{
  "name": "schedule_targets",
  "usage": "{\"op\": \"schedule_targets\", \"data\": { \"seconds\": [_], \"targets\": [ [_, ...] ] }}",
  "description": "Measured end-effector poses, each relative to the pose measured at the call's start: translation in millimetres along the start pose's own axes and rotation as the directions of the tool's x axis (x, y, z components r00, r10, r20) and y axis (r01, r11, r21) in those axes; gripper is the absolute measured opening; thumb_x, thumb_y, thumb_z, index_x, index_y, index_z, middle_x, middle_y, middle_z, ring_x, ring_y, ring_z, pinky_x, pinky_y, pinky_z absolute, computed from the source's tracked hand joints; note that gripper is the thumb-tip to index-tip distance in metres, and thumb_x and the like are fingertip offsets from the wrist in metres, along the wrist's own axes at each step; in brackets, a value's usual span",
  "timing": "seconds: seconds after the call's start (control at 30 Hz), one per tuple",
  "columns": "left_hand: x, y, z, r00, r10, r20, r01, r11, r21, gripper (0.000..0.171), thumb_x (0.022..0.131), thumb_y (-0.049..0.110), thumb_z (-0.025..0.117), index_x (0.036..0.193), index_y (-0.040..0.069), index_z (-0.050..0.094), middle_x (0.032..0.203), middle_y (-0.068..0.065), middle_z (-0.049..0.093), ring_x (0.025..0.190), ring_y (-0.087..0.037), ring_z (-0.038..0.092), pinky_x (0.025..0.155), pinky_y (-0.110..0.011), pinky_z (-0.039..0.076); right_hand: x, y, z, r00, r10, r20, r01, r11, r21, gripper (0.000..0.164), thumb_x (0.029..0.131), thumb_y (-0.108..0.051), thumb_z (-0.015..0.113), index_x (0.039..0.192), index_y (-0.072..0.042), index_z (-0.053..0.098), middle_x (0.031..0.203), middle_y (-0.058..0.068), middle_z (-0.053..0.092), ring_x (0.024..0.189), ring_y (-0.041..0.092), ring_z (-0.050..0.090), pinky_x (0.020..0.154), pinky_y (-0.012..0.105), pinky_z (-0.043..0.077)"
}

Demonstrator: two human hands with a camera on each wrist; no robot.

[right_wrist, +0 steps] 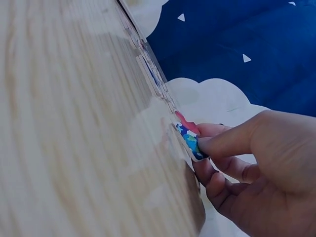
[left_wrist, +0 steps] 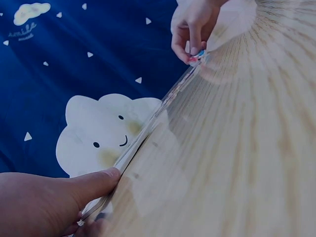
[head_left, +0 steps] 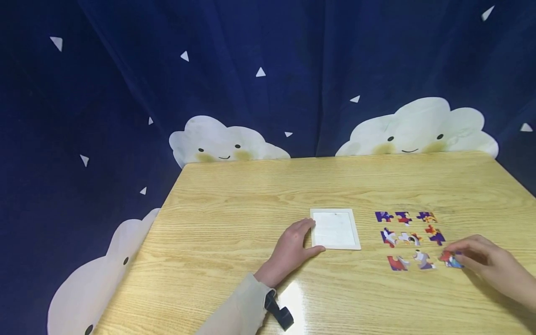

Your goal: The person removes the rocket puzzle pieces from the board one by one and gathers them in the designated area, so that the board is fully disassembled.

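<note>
A square white puzzle frame [head_left: 356, 236] lies flat on the wooden table. My left hand [head_left: 291, 251] holds it by the near left corner, thumb along the near edge and fingertips at the left edge. In the left wrist view the thumb [left_wrist: 96, 185] presses at the frame's rim. Over on the right, my right hand [head_left: 487, 260] pinches a jigsaw piece [right_wrist: 190, 138] in red, blue and green between thumb and fingers, low at the tabletop. Several other jigsaw pieces [head_left: 397, 264] lie in rows between the frame and this hand.
The pale wooden table [head_left: 234, 195] reaches back to a dark blue curtain [head_left: 234, 37] printed with white triangles and smiling clouds. A black strap [head_left: 278, 311] hangs from my left wrist at the sleeve's cuff.
</note>
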State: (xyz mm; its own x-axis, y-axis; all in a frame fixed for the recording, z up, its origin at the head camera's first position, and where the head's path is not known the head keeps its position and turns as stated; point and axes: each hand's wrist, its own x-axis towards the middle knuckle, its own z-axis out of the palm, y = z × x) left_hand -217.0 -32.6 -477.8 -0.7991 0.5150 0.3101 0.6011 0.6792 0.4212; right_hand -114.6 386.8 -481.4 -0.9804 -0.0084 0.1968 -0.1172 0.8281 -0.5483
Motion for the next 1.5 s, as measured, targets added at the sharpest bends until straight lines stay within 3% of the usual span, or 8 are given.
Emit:
{"op": "schedule_targets", "data": {
  "seconds": [0.1, 0.27, 0.33, 0.47, 0.67, 1.03, 1.37, 1.5],
  "targets": [
    [-0.3, -0.6, 0.6, 1.0, 0.005, -0.003, -0.005, 1.0, 0.001, 0.065, 0.082, 0.043, 0.077, 0.13, 0.003, 0.059, 0.135, -0.012, 0.062, 0.128, -0.023, 0.058, 0.11, -0.032, 0.045, 0.4, -0.8, 0.8, 1.0, -0.021, -0.008, 0.02, 0.999, -0.027, 0.016, 0.087, 0.002, 0.068, 0.098, -0.009, 0.072, 0.094, -0.033, 0.049, 0.089, -0.031, 0.032, 0.067, -0.005, 0.032],
    [-0.5, -1.7, 1.1, 1.0, 0.011, -0.01, -0.011, 1.0, 0.007, 0.065, 0.081, 0.044, 0.077, 0.13, 0.003, 0.059, 0.135, -0.012, 0.062, 0.128, -0.023, 0.058, 0.109, -0.032, 0.046, 2.1, -3.0, 2.9, 0.998, -0.065, -0.01, 0.063, 0.994, -0.088, 0.016, 0.085, 0.002, 0.07, 0.097, -0.009, 0.071, 0.094, 0.001, 0.06, 0.089, -0.032, 0.028, 0.066, -0.004, 0.032],
    [-0.5, -2.0, 0.9, 1.0, 0.011, -0.011, -0.011, 1.0, 0.007, 0.065, 0.081, 0.043, 0.077, 0.13, 0.003, 0.059, 0.135, -0.012, 0.062, 0.127, -0.023, 0.058, 0.108, -0.032, 0.046, 3.3, -4.0, 3.4, 0.997, -0.079, -0.01, 0.078, 0.991, -0.11, 0.018, 0.083, 0.003, 0.071, 0.096, -0.009, 0.071, 0.093, 0.006, 0.062, 0.091, -0.034, 0.026, 0.066, -0.004, 0.033],
    [-0.9, -2.0, 0.1, 1.0, 0.012, -0.012, -0.012, 1.0, 0.004, 0.065, 0.081, 0.043, 0.077, 0.13, 0.003, 0.059, 0.135, -0.012, 0.062, 0.128, -0.023, 0.058, 0.109, -0.032, 0.046, 5.3, -6.5, 2.7, 0.995, -0.097, -0.017, 0.094, 0.985, -0.144, 0.023, 0.079, 0.006, 0.073, 0.095, -0.01, 0.07, 0.09, 0.007, 0.065, 0.089, -0.032, 0.028, 0.063, 0.0, 0.036],
    [-0.8, -3.1, 1.3, 0.999, 0.025, -0.024, -0.025, 0.999, 0.021, 0.066, 0.081, 0.044, 0.077, 0.129, 0.003, 0.059, 0.134, -0.012, 0.062, 0.127, -0.023, 0.059, 0.108, -0.031, 0.046, 5.9, -10.1, 2.5, 0.994, -0.105, -0.006, 0.102, 0.977, -0.189, 0.024, 0.079, 0.009, 0.072, 0.095, -0.008, 0.07, 0.089, 0.008, 0.065, 0.072, -0.012, 0.033, 0.055, 0.018, 0.034],
    [2.0, -1.4, 0.4, 1.0, 0.019, -0.017, -0.019, 1.0, -0.003, 0.065, 0.081, 0.042, 0.078, 0.129, 0.003, 0.059, 0.135, -0.012, 0.062, 0.128, -0.023, 0.058, 0.109, -0.031, 0.046, 8.2, -7.7, 1.9, 0.985, -0.17, -0.017, 0.163, 0.967, -0.194, 0.026, 0.076, 0.01, 0.074, 0.091, -0.011, 0.071, 0.087, 0.004, 0.061, 0.08, -0.021, 0.038, 0.057, 0.013, 0.039],
    [2.5, -3.1, 2.3, 1.0, 0.001, -0.003, -0.001, 1.0, 0.005, 0.066, 0.082, 0.043, 0.077, 0.132, 0.004, 0.058, 0.135, -0.012, 0.061, 0.127, -0.023, 0.058, 0.109, -0.032, 0.046, 9.4, -4.1, 2.8, 0.992, -0.126, 0.002, 0.125, 0.982, -0.141, 0.033, 0.071, 0.016, 0.073, 0.092, -0.01, 0.068, 0.089, 0.001, 0.059, 0.083, -0.025, 0.035, 0.06, 0.009, 0.041],
    [2.0, -3.1, 1.7, 1.0, -0.001, -0.002, 0.001, 1.0, 0.007, 0.067, 0.082, 0.042, 0.077, 0.132, 0.003, 0.057, 0.135, -0.012, 0.061, 0.127, -0.023, 0.058, 0.109, -0.032, 0.046, 9.6, -1.5, 3.8, 0.989, -0.145, -0.032, 0.141, 0.984, -0.113, 0.033, 0.071, 0.015, 0.074, 0.091, -0.01, 0.067, 0.09, -0.014, 0.059, 0.085, -0.025, 0.037, 0.063, 0.004, 0.038]
  ]
}}
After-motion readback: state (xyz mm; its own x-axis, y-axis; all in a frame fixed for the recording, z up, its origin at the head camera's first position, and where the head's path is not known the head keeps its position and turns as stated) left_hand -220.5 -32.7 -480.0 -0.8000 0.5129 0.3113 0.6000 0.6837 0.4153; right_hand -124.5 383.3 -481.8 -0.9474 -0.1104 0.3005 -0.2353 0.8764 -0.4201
